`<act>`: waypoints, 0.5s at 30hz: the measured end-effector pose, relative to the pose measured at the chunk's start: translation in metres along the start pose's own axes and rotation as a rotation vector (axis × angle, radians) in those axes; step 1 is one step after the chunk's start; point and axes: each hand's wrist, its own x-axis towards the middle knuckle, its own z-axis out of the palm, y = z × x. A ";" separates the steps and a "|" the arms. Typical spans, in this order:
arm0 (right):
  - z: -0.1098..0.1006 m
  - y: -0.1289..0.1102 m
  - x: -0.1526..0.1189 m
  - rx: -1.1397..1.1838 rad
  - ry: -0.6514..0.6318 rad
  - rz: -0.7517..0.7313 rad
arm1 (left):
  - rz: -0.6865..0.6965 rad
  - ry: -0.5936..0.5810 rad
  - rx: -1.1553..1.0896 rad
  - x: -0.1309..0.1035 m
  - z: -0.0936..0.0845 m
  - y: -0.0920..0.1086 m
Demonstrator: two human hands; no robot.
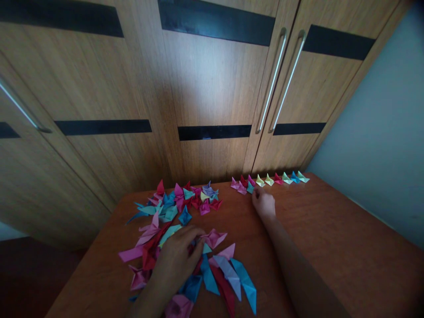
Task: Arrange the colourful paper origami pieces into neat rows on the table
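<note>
My left hand is over the near pile of folded papers, with thumb and fingers pinched on the edge of a pink origami boat. Under and around that hand lie red, blue, lilac and pink folded pieces, partly hidden by it. Farther off, my right hand is closed at the back of the table, fingertips against a teal origami boat. Beside it stand several pink and red boats. From there a row of small boats in yellow, red and blue runs to the right along the back edge.
A second heap of folded paper pieces sits at the back left of the brown table. Directly behind the table rises a wooden wardrobe with long metal handles. A pale wall bounds the right side.
</note>
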 end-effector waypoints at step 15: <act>0.007 0.004 0.003 0.038 0.027 -0.030 | -0.006 -0.016 0.010 0.001 0.000 0.001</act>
